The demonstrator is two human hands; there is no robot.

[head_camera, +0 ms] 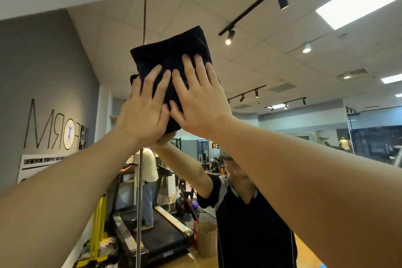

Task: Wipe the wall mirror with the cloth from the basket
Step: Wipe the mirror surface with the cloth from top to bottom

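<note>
Both forearms are bare from the lower edge of the picture up to the wrists, with no sleeve, watch or bracelet on them. The left hand [144,113] and the right hand [199,98] wear no gloves and no rings, and the fingernails are short. In the mirror reflection, the person wears a dark short-sleeved shirt with light panels at shoulders and collar [245,220].

Both bare arms raised up and forward, elbows nearly straight, forearms converging toward centre. Left hand [142,113] flat, palm away, fingers spread and pointing up-right. Right hand [199,99] flat, palm away, fingers spread and pointing up-left, slightly higher than the left. Thumbs close together, nearly touching. Neither hand curled into a grip; both pressing open-palmed.
</note>
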